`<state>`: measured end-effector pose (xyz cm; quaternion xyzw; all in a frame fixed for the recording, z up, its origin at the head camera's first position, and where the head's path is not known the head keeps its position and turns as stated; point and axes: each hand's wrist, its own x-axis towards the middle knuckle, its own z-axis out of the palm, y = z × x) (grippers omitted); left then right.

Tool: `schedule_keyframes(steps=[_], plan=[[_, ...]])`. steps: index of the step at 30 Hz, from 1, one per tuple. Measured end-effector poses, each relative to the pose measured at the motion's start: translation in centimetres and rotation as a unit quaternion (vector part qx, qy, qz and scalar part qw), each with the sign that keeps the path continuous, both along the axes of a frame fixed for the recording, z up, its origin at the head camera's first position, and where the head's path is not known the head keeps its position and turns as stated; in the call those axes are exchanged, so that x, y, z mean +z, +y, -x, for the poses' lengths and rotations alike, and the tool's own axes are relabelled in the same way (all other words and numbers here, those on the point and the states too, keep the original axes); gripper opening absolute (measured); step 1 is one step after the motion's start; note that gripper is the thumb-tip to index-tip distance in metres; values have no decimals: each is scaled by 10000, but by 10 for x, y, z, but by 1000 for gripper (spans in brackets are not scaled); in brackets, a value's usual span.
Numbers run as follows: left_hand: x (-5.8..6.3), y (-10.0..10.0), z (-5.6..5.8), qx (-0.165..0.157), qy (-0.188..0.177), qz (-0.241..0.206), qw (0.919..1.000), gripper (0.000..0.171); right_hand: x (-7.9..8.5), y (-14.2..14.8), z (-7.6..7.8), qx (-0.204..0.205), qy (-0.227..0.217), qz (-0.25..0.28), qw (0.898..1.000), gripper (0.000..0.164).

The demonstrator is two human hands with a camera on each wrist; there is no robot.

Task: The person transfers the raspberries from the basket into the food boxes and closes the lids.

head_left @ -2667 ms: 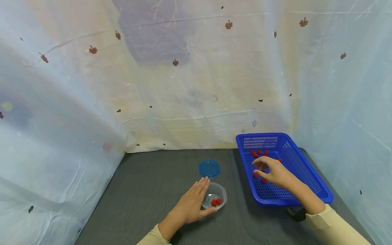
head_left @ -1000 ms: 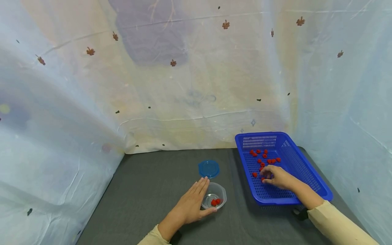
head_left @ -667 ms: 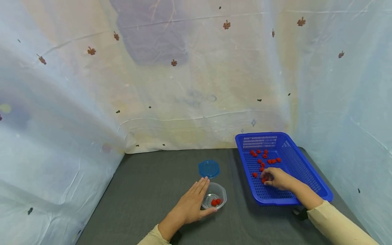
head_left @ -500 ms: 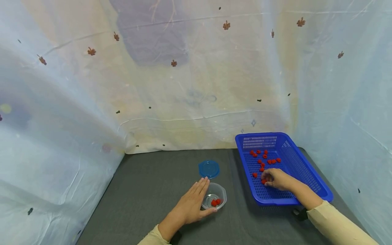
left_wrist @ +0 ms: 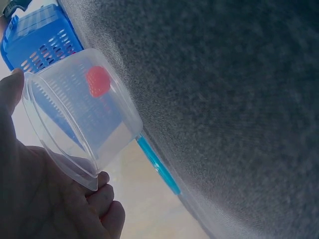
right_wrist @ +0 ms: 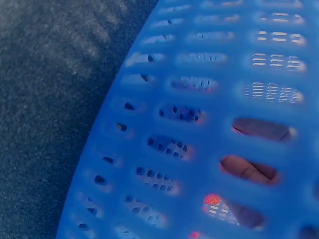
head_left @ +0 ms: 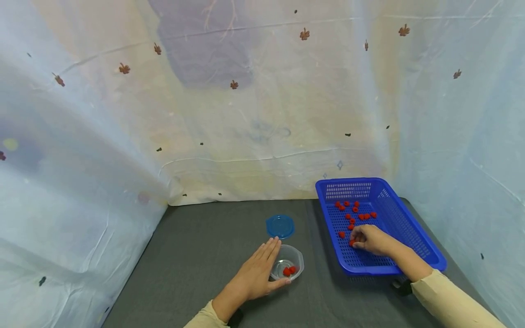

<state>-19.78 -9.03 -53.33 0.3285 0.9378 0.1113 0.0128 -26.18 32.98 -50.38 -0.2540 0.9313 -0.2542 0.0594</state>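
In the head view, my left hand (head_left: 256, 269) lies along the left side of a clear plastic container (head_left: 296, 257), fingers straight and thumb stretched along its near edge. The left wrist view shows the thumb at the rim of this container (left_wrist: 112, 114). Two red raspberries (head_left: 286, 271) lie inside it. My right hand (head_left: 374, 240) reaches down into a blue plastic basket (head_left: 414, 255), its curled fingers and thumb pinching a raspberry (head_left: 352, 243) near the basket floor. From the right wrist, the perforated basket wall (right_wrist: 214, 129) hides most of that hand.
Several more raspberries (head_left: 361, 217) are scattered in the left and far part of the basket. A round blue lid (head_left: 280, 226) lies on the dark grey table cloth (head_left: 197, 255) just beyond the container. A pale printed curtain (head_left: 262, 114) encloses the back and sides.
My right hand has lowered into the basket, moving slightly toward me, and its fingers have closed in on a raspberry. My left hand and the container have stayed in place.
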Motion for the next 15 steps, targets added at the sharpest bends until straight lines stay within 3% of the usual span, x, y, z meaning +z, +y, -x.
schedule_keyframes(steps=[15], plan=[[-2, -1, 1, 1, 5, 72, 10000, 106, 4, -5, 2, -262, 182, 417, 9986, 12]])
